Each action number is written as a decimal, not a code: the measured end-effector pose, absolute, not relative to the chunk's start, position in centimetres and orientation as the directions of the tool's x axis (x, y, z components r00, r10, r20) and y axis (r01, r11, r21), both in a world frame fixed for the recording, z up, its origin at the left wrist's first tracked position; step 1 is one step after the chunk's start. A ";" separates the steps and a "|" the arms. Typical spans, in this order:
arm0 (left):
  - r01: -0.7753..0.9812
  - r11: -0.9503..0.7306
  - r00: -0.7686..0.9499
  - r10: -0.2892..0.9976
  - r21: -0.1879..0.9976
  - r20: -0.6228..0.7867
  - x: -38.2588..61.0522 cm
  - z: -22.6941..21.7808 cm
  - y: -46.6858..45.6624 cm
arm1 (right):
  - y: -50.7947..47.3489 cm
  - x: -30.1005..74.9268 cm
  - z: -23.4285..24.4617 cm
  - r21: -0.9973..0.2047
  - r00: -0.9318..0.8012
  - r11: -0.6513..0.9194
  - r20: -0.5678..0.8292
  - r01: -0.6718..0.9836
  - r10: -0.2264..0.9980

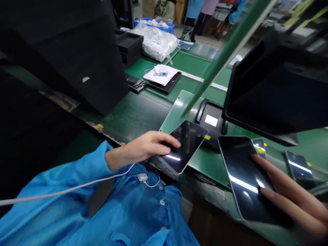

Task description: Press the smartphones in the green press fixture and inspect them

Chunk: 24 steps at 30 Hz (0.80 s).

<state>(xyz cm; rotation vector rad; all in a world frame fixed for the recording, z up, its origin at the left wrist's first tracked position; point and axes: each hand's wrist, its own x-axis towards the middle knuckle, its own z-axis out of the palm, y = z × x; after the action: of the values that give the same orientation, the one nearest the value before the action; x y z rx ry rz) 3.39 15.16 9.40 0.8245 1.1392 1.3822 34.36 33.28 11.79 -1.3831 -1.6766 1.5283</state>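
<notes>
My left hand [146, 147] reaches from a blue sleeve and grips the near left edge of a dark glossy tablet [186, 145], thumb on top of the glass. That tablet rests tilted on a pale green board [176, 112] at the bench's front edge. My right hand [287, 191] lies with fingers stretched flat on a second, larger dark tablet [243, 177] to the right. Its fingertips press the screen; nothing is gripped.
A black fixture with a white label [211, 120] stands behind the tablets. A big black monitor [276, 89] hangs at right, a green rod [225, 51] crosses the view. Two phones [298, 166] lie at right. Papers on a dark tray [161, 75], bagged parts [157, 41], black foam blocks [71, 51] at left.
</notes>
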 end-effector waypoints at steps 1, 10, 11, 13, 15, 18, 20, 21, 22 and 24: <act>-0.355 0.073 -0.151 0.979 0.932 -0.134 3.0 8.8 13.1 | 33.6 32.7 11.7 -0.913 -0.415 -0.048 -0.230 0.405 0.880; 0.354 -0.102 -0.352 0.906 0.930 0.234 0.3 6.8 4.7 | 39.1 22.0 11.7 -0.743 -0.492 0.227 -0.154 0.629 0.857; 0.494 -0.106 -0.344 0.888 0.863 0.306 0.0 7.1 4.7 | 39.2 21.7 11.9 -0.723 -0.506 0.260 -0.141 0.640 0.851; 0.720 -0.081 -0.302 0.858 0.689 0.417 -0.4 7.5 5.3 | 39.2 21.3 12.2 -0.678 -0.554 0.343 -0.113 0.649 0.825; 0.878 -0.046 -0.219 0.846 0.476 0.487 -0.5 7.3 6.4 | 39.2 20.8 12.1 -0.525 -0.666 0.561 -0.015 0.640 0.745; 0.993 -0.011 -0.053 0.844 0.116 0.534 -0.6 6.5 8.7 | 39.0 19.9 11.5 -0.048 -0.816 0.825 0.119 0.564 0.565; 0.999 -0.008 0.029 0.856 -0.041 0.516 -0.6 6.1 10.1 | 38.6 19.9 11.0 0.149 -0.814 0.801 0.126 0.580 0.567; 0.997 -0.020 0.056 0.864 -0.077 0.500 -0.5 6.0 10.8 | 38.4 20.2 10.8 0.181 -0.797 0.776 0.128 0.604 0.590; 0.995 -0.036 0.076 0.872 -0.092 0.484 -0.4 5.9 11.3 | 38.1 20.8 10.5 0.186 -0.793 0.771 0.128 0.609 0.596; 0.993 -0.067 0.106 0.886 -0.101 0.452 -0.3 5.7 12.2 | 37.3 23.1 9.9 0.146 -0.837 0.825 0.142 0.546 0.529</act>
<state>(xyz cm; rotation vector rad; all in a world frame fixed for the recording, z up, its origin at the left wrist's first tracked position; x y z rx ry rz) -0.28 12.23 5.66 2.5857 2.3584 0.4938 23.05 37.25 9.88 -0.8586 -2.9100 -0.2768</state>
